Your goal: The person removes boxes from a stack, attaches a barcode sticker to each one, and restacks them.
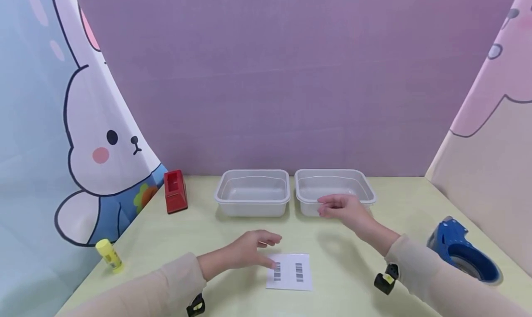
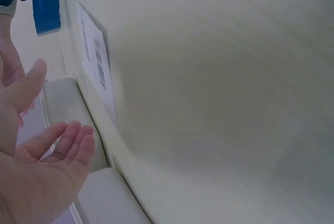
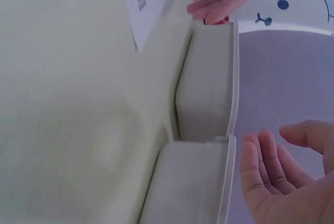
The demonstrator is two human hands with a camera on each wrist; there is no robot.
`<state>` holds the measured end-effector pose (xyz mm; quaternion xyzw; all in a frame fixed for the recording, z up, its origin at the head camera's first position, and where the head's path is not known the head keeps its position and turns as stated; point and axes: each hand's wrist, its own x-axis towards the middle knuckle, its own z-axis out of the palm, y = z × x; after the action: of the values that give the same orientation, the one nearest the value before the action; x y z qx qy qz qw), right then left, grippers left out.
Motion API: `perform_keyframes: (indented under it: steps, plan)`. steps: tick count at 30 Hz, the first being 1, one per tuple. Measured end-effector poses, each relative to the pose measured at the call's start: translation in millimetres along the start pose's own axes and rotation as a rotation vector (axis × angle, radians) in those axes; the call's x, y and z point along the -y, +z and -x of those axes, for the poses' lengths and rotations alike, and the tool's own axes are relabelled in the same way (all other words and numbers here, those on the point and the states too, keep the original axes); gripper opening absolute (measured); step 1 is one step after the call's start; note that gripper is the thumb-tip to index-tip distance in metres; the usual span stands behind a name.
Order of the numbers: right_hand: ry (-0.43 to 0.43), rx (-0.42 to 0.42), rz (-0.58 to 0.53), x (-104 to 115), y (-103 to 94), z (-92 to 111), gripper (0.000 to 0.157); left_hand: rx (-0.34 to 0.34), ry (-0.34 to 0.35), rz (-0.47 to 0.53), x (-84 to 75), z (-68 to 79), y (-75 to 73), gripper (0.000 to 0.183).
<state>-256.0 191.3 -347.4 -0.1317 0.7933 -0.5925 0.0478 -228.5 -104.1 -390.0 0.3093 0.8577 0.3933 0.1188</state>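
A white sheet with printed barcodes lies on the table, near the front middle. Over its left edge hovers my left hand, thumb and fingers spread apart with nothing between them. Two pale plastic tubs stand side by side at the back: the left tub and the right tub. My right hand is in front of the right tub's near rim, its fingers loosely bent and holding nothing. In the right wrist view, a gap shows between that hand's thumb and fingers.
A red tape-dispenser-like block stands at the back left. Nearer on the left is a yellow glue stick. A blue tape dispenser lies on the right, beside my right forearm. Printed cloth walls enclose the table.
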Motion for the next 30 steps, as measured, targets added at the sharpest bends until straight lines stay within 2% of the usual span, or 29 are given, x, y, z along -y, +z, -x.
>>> perform_keyframes:
  steps: [5, 11, 18, 30]
  plan:
    - [-0.011, 0.082, 0.050, -6, 18.9, 2, 0.038, -0.004, -0.043, -0.027, 0.3, 1.8, 10.4, 0.067]
    - [0.015, 0.170, 0.118, -13, 38.9, 5, 0.032, -0.022, -0.008, -0.139, 2.7, 3.3, 17.9, 0.072]
    - [-0.019, 0.261, 0.173, -21, 52.2, 6, 0.026, -0.064, -0.009, -0.264, 8.1, 0.8, 25.6, 0.069]
    - [0.000, 0.362, 0.204, -29, 63.4, 4, 0.033, -0.064, -0.031, -0.291, 3.6, -1.1, 26.1, 0.059]
